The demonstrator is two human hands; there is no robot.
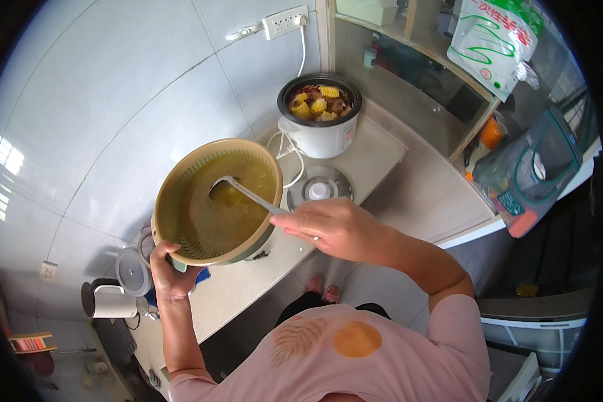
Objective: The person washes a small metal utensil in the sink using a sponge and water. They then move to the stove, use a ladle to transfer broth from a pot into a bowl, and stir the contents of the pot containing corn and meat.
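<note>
A wide beige pot (269, 161) with yellowish broth (228, 214) in it tilts over the counter. My left hand (172, 271) grips its near left rim, thumb over the edge. In my right hand (331, 228) is the grey handle of a ladle (248, 193), whose bowl dips into the broth. Behind and to the right stands a white electric slow cooker (323, 137) with a dark inner pot, uncovered, holding corn pieces (319, 105) and brown chunks. A glass lid (335, 184) with a white knob lies on the counter in front of the cooker.
A power strip (285, 23) with a plugged-in cord is on the tiled wall. At left stand a white kettle (110, 301) and a round clear lid (133, 271). A wooden cabinet (442, 181) borders the right; a bag of disposable gloves (492, 43) hangs there beside a clear container (529, 171).
</note>
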